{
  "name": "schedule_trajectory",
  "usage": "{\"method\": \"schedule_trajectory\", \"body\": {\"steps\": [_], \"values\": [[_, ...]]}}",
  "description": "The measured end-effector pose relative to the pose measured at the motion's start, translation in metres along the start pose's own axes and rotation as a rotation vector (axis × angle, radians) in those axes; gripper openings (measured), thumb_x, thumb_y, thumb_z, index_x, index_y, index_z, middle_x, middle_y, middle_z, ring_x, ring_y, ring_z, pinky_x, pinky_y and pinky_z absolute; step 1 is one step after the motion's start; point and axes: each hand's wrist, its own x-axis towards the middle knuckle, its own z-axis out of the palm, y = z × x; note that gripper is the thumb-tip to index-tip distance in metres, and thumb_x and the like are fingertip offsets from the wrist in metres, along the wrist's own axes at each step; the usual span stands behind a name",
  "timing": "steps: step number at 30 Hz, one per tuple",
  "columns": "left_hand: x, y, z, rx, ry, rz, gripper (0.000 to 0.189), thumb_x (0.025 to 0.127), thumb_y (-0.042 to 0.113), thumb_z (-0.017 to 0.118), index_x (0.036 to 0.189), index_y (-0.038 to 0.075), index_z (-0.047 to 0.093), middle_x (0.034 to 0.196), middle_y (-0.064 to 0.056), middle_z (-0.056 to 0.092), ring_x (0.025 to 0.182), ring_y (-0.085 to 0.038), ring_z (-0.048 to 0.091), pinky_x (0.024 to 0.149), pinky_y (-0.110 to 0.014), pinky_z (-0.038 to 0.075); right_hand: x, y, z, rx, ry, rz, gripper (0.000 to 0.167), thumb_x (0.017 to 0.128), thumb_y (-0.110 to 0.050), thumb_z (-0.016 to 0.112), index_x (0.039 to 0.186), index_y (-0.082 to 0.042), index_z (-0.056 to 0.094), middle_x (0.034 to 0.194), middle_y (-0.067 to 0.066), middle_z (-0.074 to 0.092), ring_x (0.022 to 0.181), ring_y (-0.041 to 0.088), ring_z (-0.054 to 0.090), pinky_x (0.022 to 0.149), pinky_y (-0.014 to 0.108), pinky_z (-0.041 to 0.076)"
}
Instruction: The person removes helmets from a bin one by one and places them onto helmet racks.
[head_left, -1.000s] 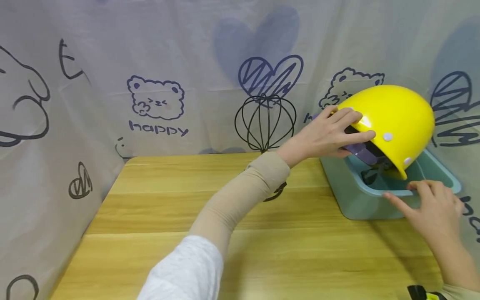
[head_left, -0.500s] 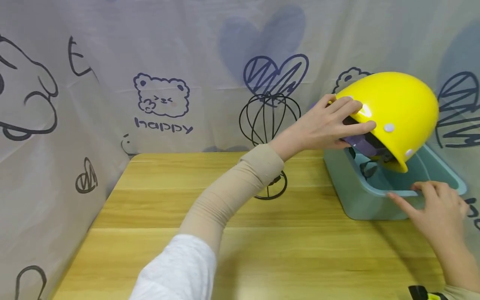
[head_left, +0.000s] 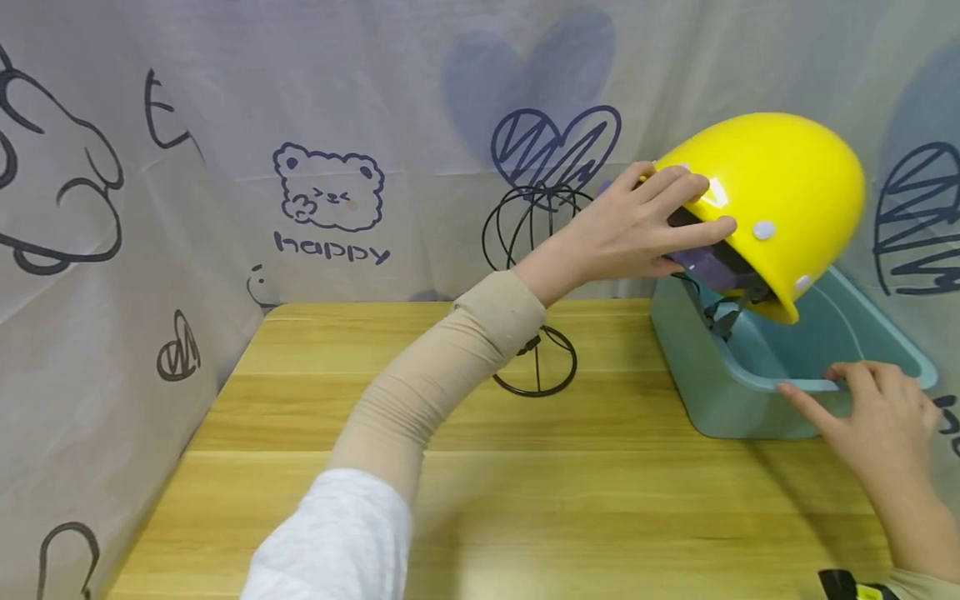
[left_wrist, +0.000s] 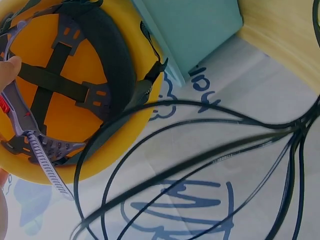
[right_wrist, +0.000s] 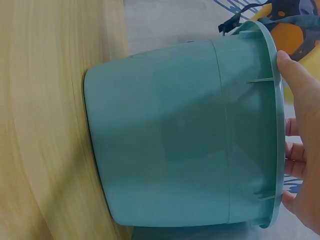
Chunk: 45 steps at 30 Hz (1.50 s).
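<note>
A yellow safety helmet (head_left: 787,183) is tilted over the teal bin (head_left: 720,392), its brim toward the right hand. My left hand (head_left: 637,221) grips its left edge, fingers on the outer shell and thumb underneath. In the left wrist view, the left thumb (left_wrist: 9,72) lies on the purple-grey headband (left_wrist: 22,112) inside the helmet, near dark crossed straps (left_wrist: 52,75). A dark chin strap with a buckle (head_left: 723,321) hangs by the bin's left rim. My right hand (head_left: 877,425) holds the bin's front rim, thumb outside and fingers over the edge.
A black wire stand with a balloon-shaped top (left_wrist: 300,125) stands on the wooden table (head_left: 300,500), left of the bin and partly behind the left forearm (head_left: 420,379). A printed curtain (head_left: 420,100) hangs along the back and sides.
My left hand has raised the helmet from low in the bin to above its rim, shifting slightly left at the end. The right hand stays on the bin's rim. The head view shifts slightly.
</note>
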Motion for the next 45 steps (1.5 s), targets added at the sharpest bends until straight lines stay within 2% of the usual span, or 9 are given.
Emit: {"method": "schedule_trajectory", "body": {"steps": [5, 11, 16, 21, 29, 31, 38, 45], "values": [[-0.004, -0.008, -0.004, -0.009, -0.012, -0.012, 0.05, 0.095, 0.061, 0.037, 0.136, 0.035, 0.048, 0.133, -0.009, 0.051, 0.123, -0.025, 0.047, 0.102, -0.042, 0.041, 0.003, 0.0, 0.003, 0.011, 0.005, -0.004, 0.076, 0.085, -0.068, 0.056, 0.11, 0.004, 0.051, 0.127, 0.034, 0.039, 0.12, 0.054, 0.03, 0.103, 0.072, 0.017], [-0.007, -0.019, -0.005, 0.005, -0.018, -0.025, 0.051, 0.096, 0.061, 0.033, 0.135, 0.034, 0.048, 0.132, -0.009, 0.051, 0.123, -0.026, 0.046, 0.103, -0.043, 0.041, 0.006, 0.0, 0.006, 0.004, -0.006, 0.002, 0.081, 0.085, -0.072, 0.052, 0.112, 0.005, 0.05, 0.128, 0.034, 0.038, 0.121, 0.054, 0.03, 0.105, 0.071, 0.016], [-0.008, -0.027, -0.007, 0.037, -0.009, -0.035, 0.047, 0.097, 0.058, 0.036, 0.134, 0.033, 0.048, 0.13, -0.009, 0.052, 0.121, -0.026, 0.048, 0.1, -0.043, 0.042, 0.009, 0.001, 0.008, 0.005, -0.004, 0.001, 0.082, 0.086, -0.073, 0.049, 0.113, 0.004, 0.05, 0.128, 0.034, 0.039, 0.121, 0.054, 0.031, 0.104, 0.07, 0.018], [-0.012, -0.035, -0.012, 0.057, -0.034, -0.053, 0.048, 0.096, 0.06, 0.038, 0.135, 0.034, 0.048, 0.131, -0.009, 0.051, 0.122, -0.027, 0.047, 0.101, -0.044, 0.042, 0.008, 0.002, 0.008, 0.01, -0.002, -0.002, 0.082, 0.086, -0.073, 0.048, 0.113, 0.004, 0.049, 0.128, 0.034, 0.038, 0.121, 0.054, 0.031, 0.106, 0.07, 0.018], [-0.02, -0.045, -0.014, 0.09, -0.009, -0.103, 0.053, 0.096, 0.063, 0.029, 0.134, 0.033, 0.049, 0.131, -0.01, 0.05, 0.121, -0.027, 0.046, 0.107, -0.044, 0.038, 0.008, 0.003, 0.01, 0.018, 0.025, -0.014, 0.081, 0.087, -0.072, 0.049, 0.113, 0.004, 0.05, 0.127, 0.034, 0.04, 0.12, 0.053, 0.033, 0.106, 0.069, 0.02], [-0.023, -0.047, -0.014, 0.089, -0.001, -0.112, 0.052, 0.096, 0.062, 0.03, 0.134, 0.033, 0.05, 0.131, -0.01, 0.051, 0.122, -0.028, 0.046, 0.109, -0.043, 0.037, 0.008, 0.003, 0.011, 0.015, 0.03, -0.02, 0.08, 0.087, -0.071, 0.05, 0.112, 0.004, 0.05, 0.126, 0.034, 0.041, 0.119, 0.053, 0.034, 0.105, 0.069, 0.021], [-0.034, -0.054, -0.016, 0.114, -0.009, -0.142, 0.047, 0.097, 0.059, 0.039, 0.133, 0.031, 0.051, 0.13, -0.011, 0.05, 0.12, -0.029, 0.046, 0.101, -0.043, 0.04, 0.009, 0.001, 0.012, 0.018, 0.023, -0.023, 0.08, 0.086, -0.071, 0.051, 0.113, 0.004, 0.05, 0.127, 0.033, 0.041, 0.12, 0.053, 0.034, 0.106, 0.068, 0.021], [-0.046, -0.055, -0.019, 0.108, 0.006, -0.177, 0.044, 0.097, 0.057, 0.041, 0.13, 0.031, 0.052, 0.126, -0.011, 0.05, 0.117, -0.03, 0.048, 0.096, -0.043, 0.042, 0.008, 0.003, 0.011, 0.016, 0.023, -0.021, 0.079, 0.086, -0.067, 0.056, 0.116, 0.006, 0.049, 0.128, 0.035, 0.04, 0.121, 0.054, 0.033, 0.107, 0.067, 0.02]]}}
